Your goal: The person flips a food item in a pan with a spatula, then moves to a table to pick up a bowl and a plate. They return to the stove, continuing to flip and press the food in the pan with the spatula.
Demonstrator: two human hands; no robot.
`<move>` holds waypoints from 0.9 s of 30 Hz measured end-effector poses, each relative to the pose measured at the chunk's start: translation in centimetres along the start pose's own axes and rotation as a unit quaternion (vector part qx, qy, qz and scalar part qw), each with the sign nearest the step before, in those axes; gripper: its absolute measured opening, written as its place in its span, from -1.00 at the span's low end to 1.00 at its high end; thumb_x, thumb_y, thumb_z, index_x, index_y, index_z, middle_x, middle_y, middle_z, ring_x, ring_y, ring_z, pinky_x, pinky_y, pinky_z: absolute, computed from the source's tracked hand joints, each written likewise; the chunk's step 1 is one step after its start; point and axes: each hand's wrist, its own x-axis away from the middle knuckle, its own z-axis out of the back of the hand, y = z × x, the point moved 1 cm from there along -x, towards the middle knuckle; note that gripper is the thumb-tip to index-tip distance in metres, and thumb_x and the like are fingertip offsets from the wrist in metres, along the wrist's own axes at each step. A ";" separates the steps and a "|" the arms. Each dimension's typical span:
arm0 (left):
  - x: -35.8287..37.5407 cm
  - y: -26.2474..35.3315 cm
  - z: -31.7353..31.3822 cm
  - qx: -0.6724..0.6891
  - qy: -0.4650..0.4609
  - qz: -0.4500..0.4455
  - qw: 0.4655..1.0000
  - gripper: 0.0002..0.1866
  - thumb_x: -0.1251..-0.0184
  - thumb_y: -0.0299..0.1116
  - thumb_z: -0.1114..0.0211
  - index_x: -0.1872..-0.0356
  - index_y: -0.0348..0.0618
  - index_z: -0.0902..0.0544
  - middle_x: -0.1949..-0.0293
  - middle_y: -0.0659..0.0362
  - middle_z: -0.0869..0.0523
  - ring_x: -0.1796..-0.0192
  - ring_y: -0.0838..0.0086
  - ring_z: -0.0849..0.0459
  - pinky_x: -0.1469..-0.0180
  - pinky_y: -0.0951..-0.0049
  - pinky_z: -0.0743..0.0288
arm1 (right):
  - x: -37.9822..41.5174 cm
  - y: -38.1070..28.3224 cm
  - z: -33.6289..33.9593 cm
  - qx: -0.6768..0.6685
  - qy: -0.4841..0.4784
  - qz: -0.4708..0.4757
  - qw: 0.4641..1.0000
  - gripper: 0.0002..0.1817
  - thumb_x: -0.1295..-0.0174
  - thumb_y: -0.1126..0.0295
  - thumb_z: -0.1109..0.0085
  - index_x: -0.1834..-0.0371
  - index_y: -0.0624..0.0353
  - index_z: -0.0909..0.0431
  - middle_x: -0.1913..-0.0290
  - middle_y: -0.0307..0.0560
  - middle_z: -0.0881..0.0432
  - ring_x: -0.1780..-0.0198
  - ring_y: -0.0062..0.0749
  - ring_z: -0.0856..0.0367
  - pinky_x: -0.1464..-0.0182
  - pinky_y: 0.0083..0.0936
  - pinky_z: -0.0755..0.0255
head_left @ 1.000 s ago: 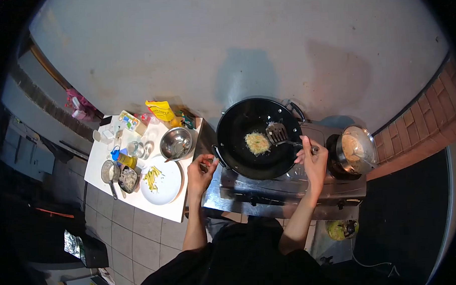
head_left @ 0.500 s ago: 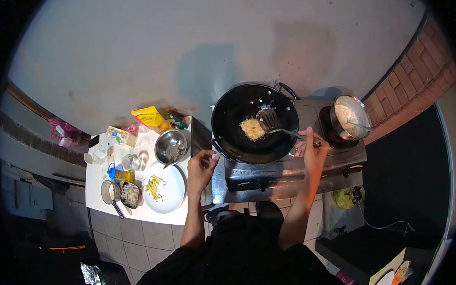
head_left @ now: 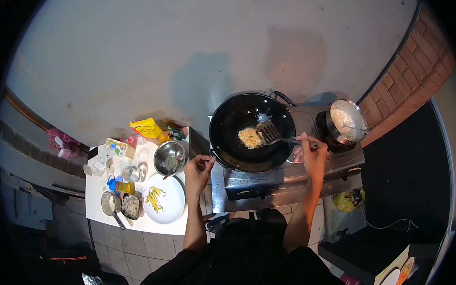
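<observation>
A black wok [head_left: 238, 154] sits on the stove, with a golden, shredded-looking patty [head_left: 250, 137] on its bottom. My right hand [head_left: 311, 152] is wrapped round the handle of a slotted spatula [head_left: 269, 132], whose head lies at the patty's right edge. At the wok's lower left rim is my left hand [head_left: 199, 171], its fingers bent together near the side handle; whether they pinch anything is too small to tell.
On the white table [head_left: 102, 209] at left stand a steel bowl [head_left: 164, 156], a white plate [head_left: 176, 204] with yellow-green strips, an oil bottle [head_left: 124, 187] and a yellow bag [head_left: 147, 129]. A steel pot [head_left: 333, 130] with pale mixture is on the right burner.
The whole view has shifted, so the wok and table appear lower. The spatula stays in my right hand, its head still beside the patty. My left hand is now closer to the wok's left handle.
</observation>
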 end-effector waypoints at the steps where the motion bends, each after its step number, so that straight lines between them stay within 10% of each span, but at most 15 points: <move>1: -0.2 0.0 0.0 0.000 -0.001 -0.002 1.000 -0.79 -0.19 -0.33 -0.41 0.37 -0.31 -0.68 0.66 0.25 -0.55 0.61 0.65 -0.47 0.50 0.56 -0.33 | -0.1 -0.2 0.0 -0.001 0.001 0.000 1.000 -0.65 -0.39 0.25 -0.10 0.34 0.38 -0.64 0.70 -0.15 -0.51 0.72 -0.61 -0.45 0.64 -0.66 -0.27; 27: 0.0 -0.2 -0.5 0.014 -0.021 0.045 0.999 -0.72 -0.09 -0.25 -0.50 0.44 -0.32 -0.71 0.62 0.18 -0.62 0.60 0.57 -0.50 0.48 0.50 -0.36 | -2.4 5.2 -4.5 0.066 -0.081 -0.041 0.994 -0.77 -0.30 0.43 -0.04 0.38 0.38 -0.62 0.70 -0.12 -0.53 0.70 -0.53 -0.55 0.65 -0.63 -0.33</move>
